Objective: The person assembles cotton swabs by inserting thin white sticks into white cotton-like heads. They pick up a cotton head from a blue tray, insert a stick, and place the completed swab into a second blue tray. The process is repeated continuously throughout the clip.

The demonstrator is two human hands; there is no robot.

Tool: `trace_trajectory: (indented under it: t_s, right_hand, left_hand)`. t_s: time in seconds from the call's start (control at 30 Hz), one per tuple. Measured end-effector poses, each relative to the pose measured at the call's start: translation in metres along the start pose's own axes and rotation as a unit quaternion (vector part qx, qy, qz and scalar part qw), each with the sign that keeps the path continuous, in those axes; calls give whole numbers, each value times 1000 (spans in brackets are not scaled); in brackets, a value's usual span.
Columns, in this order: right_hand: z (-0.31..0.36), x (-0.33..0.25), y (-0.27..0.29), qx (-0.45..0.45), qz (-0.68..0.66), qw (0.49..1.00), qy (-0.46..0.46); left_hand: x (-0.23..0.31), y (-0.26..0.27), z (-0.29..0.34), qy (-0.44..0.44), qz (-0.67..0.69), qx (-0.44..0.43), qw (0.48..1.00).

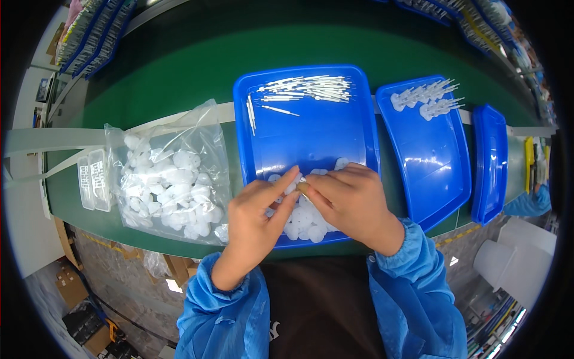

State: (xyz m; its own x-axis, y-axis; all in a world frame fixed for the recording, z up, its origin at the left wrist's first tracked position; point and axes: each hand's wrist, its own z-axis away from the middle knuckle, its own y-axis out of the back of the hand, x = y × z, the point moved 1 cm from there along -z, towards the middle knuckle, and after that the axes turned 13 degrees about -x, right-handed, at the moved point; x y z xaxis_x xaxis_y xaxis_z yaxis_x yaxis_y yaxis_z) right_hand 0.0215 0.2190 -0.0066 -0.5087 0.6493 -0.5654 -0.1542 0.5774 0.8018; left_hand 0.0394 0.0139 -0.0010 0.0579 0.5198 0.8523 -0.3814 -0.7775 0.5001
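My left hand [254, 209] pinches a small translucent white plastic disc [292, 185] between thumb and fingers. Fingertips of my right hand [362, 200] meet it there, closed on a small white piece largely covered by the fingers; whether it is a rod I cannot make out. Both hands are over the near part of a blue tray [311, 140]. Loose white discs [310, 222] lie heaped in that tray below my hands. At its far end are many thin white rods [317, 88] with metal-looking tips, a few lying apart at the left.
Left of the tray, a clear plastic bag [170, 185] holds more white discs, beside two clear flat containers [94, 179]. On the right, a second blue tray [433, 161] carries discs with rods [423, 96] sticking out. Stacked blue trays [490, 164] stand beyond, on the green table [179, 60].
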Motion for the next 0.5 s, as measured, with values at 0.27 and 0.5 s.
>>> trace_trajectory:
  t_s: [0.27,0.5]
  right_hand:
    - [8,12,14,37,-175,984,-25]
    - [8,6,12,-29,-357,930,-88]
  left_hand:
    - [-5,1,-8,-75,139,7,987]
    - [8,-5,-7,-169,9,49,984]
